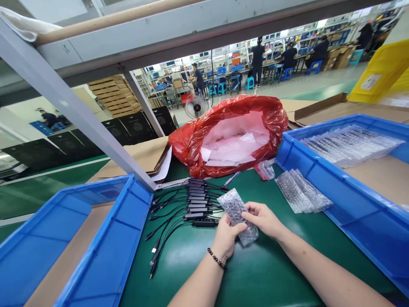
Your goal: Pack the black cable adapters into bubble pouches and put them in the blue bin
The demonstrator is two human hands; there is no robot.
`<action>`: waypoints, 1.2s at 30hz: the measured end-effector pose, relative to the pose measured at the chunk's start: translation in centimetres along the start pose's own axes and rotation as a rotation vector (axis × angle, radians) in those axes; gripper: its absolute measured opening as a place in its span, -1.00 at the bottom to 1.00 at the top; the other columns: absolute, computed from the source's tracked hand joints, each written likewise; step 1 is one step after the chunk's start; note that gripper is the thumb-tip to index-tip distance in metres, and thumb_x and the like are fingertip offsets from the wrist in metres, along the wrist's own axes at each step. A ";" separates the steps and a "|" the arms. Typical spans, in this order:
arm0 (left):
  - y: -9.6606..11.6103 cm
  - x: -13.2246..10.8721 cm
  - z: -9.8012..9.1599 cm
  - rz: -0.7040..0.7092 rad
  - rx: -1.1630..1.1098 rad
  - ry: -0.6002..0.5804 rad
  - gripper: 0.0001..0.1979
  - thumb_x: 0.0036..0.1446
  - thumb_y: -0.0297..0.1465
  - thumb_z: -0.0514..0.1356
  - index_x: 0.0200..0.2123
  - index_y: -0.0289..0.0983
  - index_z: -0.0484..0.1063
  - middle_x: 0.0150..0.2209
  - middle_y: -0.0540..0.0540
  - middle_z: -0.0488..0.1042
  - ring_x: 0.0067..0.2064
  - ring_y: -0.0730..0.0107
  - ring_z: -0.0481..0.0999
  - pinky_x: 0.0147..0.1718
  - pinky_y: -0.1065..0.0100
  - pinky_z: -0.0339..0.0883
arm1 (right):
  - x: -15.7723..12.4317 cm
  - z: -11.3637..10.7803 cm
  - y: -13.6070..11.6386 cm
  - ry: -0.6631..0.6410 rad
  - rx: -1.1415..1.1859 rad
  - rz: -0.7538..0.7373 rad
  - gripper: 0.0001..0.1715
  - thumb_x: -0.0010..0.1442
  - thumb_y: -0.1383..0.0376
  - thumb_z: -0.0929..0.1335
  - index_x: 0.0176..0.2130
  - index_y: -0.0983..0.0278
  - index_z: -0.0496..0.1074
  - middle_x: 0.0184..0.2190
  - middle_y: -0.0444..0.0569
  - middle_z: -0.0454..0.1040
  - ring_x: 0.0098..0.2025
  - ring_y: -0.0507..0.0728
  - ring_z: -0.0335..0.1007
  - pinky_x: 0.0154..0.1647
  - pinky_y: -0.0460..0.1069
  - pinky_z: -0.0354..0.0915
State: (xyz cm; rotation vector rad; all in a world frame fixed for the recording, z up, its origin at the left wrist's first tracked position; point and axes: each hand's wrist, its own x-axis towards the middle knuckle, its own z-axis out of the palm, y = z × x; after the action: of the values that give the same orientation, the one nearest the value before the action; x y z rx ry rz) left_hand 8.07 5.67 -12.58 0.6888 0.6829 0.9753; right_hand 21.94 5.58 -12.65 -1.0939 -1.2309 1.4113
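Between my two hands is a clear bubble wrap bag, tilted above the green tabletop; I cannot make out whether anything is inside. My left hand, with a dark beaded bracelet at the wrist, grips its lower left edge, thumb across the front. On the right edge, my right hand pinches the bag between thumb and fingers. Just left of the bag lies a row of several dark adapters with black cables, their plugs spread to the left. Several bubble wrap bags lie overlapped to the right.
A red plastic sack of white bubble bags stands behind the adapters. Blue bins flank me: the left bin has a cardboard base, the right bin holds rows of bubble-wrapped packs. A metal frame post slants at left. People work far behind.
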 end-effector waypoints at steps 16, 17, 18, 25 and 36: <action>0.6 0.1 -0.3 -0.144 0.066 -0.091 -0.62 -0.09 -0.36 0.29 -0.17 -0.30 0.32 -0.21 -0.19 0.47 -0.25 0.31 0.48 -0.33 0.35 0.34 | -1.8 -2.3 -3.3 0.230 -0.687 -0.190 -0.38 0.05 0.32 0.29 0.12 0.22 0.15 -0.48 -0.16 0.38 -0.50 0.02 0.30 -0.44 -0.08 0.24; 0.5 0.1 -0.5 -0.153 0.085 -0.073 -0.63 -0.08 -0.34 0.28 -0.17 -0.30 0.32 -0.21 -0.19 0.47 -0.25 0.31 0.49 -0.33 0.36 0.34 | -2.0 -3.1 -3.6 0.296 -0.824 -0.211 -0.48 0.07 0.32 0.27 0.06 0.23 0.24 -0.42 -0.11 0.42 -0.45 0.05 0.33 -0.38 -0.06 0.26; 0.4 0.1 -0.6 -0.162 0.108 -0.061 -0.63 -0.09 -0.33 0.29 -0.19 -0.32 0.32 -0.23 -0.19 0.47 -0.26 0.32 0.49 -0.34 0.37 0.34 | -2.1 -4.0 -3.7 0.365 -0.957 -0.220 -0.57 0.09 0.31 0.25 -0.01 0.24 0.33 -0.38 -0.06 0.44 -0.38 0.08 0.36 -0.31 -0.05 0.27; 0.0 -0.1 -0.4 -0.181 0.221 -0.029 -0.65 -0.18 -0.28 0.33 -0.34 -0.36 0.37 -0.40 -0.16 0.49 -0.39 0.38 0.48 -0.38 0.40 0.31 | -0.6 -9.4 -2.2 0.529 -1.584 0.180 -0.72 0.16 0.35 0.20 -0.23 0.25 0.47 -0.36 0.04 0.42 -0.37 0.12 0.40 -0.36 -0.05 0.23; -0.5 0.3 -1.1 -0.146 0.291 -0.006 -0.64 -0.19 -0.23 0.32 -0.35 -0.34 0.38 -0.41 -0.15 0.50 -0.40 0.40 0.47 -0.42 0.42 0.29 | -0.5 -10.4 -2.2 0.566 -1.752 0.172 -0.80 0.09 0.32 0.28 -0.28 0.30 0.46 -0.28 0.15 0.37 -0.15 0.28 0.22 -0.21 0.09 0.11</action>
State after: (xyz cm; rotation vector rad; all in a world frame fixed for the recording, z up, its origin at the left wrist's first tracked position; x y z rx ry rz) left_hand 7.58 6.00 -13.66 0.8827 0.8675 0.7464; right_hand 32.44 6.94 -11.45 -2.4750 -1.8250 -0.3321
